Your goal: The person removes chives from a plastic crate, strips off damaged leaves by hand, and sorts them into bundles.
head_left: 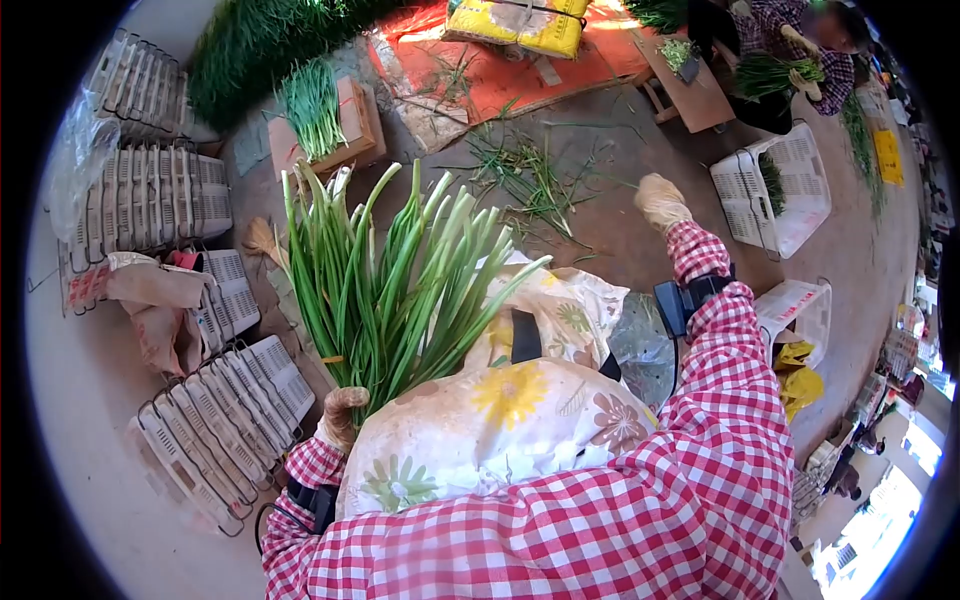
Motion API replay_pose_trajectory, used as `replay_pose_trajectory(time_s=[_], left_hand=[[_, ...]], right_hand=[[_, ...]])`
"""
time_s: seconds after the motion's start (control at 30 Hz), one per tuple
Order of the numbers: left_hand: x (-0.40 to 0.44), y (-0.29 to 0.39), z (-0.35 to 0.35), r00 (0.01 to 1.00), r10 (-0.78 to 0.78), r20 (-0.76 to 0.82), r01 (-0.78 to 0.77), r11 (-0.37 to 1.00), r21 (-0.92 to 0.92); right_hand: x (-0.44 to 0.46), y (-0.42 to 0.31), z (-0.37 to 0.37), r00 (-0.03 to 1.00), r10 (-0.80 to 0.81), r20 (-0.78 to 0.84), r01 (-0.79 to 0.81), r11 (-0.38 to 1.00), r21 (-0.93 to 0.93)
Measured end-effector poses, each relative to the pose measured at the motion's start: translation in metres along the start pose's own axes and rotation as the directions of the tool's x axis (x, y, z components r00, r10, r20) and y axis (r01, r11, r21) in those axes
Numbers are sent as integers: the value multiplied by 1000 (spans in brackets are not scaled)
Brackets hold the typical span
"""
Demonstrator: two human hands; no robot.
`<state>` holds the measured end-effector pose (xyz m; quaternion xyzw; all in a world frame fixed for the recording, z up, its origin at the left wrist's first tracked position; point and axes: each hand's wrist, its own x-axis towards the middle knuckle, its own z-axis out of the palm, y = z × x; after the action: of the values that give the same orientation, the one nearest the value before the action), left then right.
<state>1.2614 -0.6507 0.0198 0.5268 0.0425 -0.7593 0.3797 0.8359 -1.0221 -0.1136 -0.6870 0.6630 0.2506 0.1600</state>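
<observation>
My gloved left hand point(345, 408) is closed around the lower part of a large bunch of garlic chives point(385, 280), close to my lap. Its pale cut ends fan out upward, and a thin yellow-orange strip point(333, 359) crosses the stalks near the hand. My gloved right hand point(662, 203) reaches out over the floor to the right, its fingers curled. A thin green strand point(618, 182) shows beside its fingertips; whether they grip it is unclear. A flowered apron point(500, 420) covers my lap.
Loose green leaves point(530, 180) litter the floor ahead. Another bunch point(312, 108) lies on a wooden stool point(358, 128). White crates point(165, 195) line the left; a white crate point(800, 190) stands at right. A co-worker point(790, 60) handles greens at the upper right.
</observation>
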Motion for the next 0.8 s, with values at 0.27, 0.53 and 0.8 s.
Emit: replay_pose_trajectory(time_s=[0.27, 0.53, 0.8], left_hand=[[3, 4, 6, 1000, -11, 11, 11, 1000, 6], [3, 1, 6, 1000, -20, 23, 20, 1000, 9], [-3, -3, 2, 1000, -21, 7, 21, 1000, -8]], right_hand=[[-125, -110, -101, 599, -694, -400, 674, 168, 719], [-96, -136, -86, 623, -725, -293, 706, 358, 611], [-108, -128, -92, 415, -572, -707, 910, 280, 307]])
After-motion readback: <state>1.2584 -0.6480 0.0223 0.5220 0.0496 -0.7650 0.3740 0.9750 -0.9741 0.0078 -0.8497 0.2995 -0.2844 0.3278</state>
